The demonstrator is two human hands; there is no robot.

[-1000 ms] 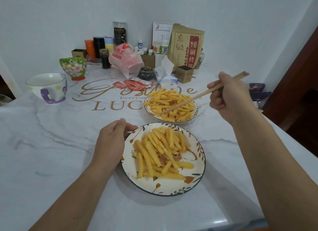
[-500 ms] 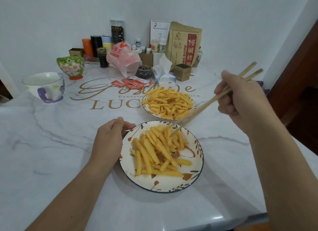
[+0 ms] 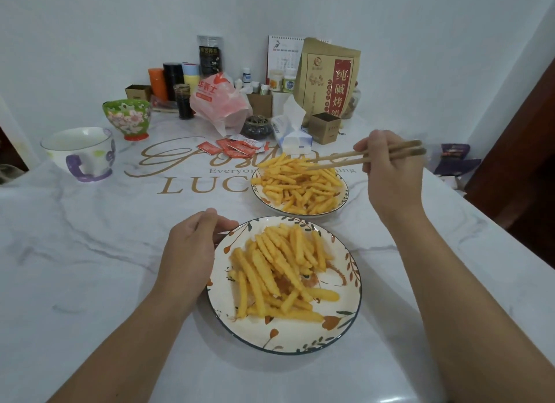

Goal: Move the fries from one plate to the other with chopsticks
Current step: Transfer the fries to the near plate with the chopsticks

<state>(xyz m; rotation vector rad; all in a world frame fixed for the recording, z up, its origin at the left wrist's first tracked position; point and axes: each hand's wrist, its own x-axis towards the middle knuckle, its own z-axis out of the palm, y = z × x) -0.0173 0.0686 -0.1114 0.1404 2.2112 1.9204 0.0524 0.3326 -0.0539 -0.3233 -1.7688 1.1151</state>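
Over the far plate (image 3: 342,203), the chopsticks (image 3: 354,158) had swung back from the near plate (image 3: 288,342) of half a second before, their tips low on the far fries (image 3: 297,186); whether they pinched one I could not tell. That suggested another transfer under way, with fries heaped on both plates. The right hand (image 3: 387,168) gripped the chopsticks, the left hand (image 3: 192,249) held the near rim, on a marble-look table (image 3: 90,252) cluttered along a white wall.

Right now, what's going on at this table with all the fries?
A person is moving fries between two plates with chopsticks. The right hand holds them, tips over the far plate. The left hand grips the near plate at its rim. Both plates hold fries.
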